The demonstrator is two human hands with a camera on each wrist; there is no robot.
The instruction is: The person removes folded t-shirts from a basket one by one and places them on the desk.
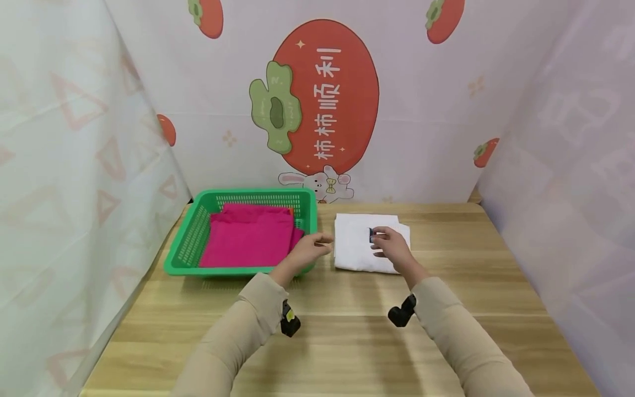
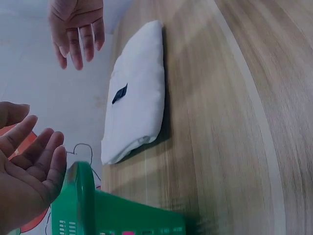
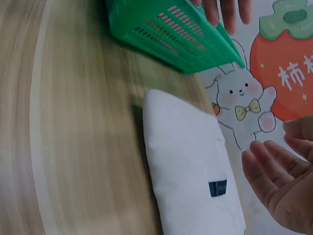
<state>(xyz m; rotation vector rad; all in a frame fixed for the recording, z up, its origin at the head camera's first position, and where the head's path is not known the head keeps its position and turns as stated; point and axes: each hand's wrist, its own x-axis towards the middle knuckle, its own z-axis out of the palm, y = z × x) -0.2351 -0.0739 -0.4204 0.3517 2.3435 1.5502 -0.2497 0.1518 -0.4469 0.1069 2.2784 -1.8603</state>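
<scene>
A folded white cloth (image 1: 354,242) with a small dark label (image 3: 217,188) lies flat on the wooden table, right of a green basket. My right hand (image 1: 393,247) hovers above the cloth's right part, fingers loosely bent and holding nothing; the right wrist view shows this hand (image 3: 286,181) apart from the cloth. Near the basket's right rim is my left hand (image 1: 308,251), in the air, relaxed and holding nothing. In the left wrist view its fingers (image 2: 41,156) are spread beside the basket.
The green plastic basket (image 1: 171,259) stands at the back left of the table, holding folded magenta cloth (image 1: 248,237) and a bit of something orange (image 1: 291,211). White printed curtains (image 1: 421,138) enclose the table (image 1: 342,353) at the back and both sides.
</scene>
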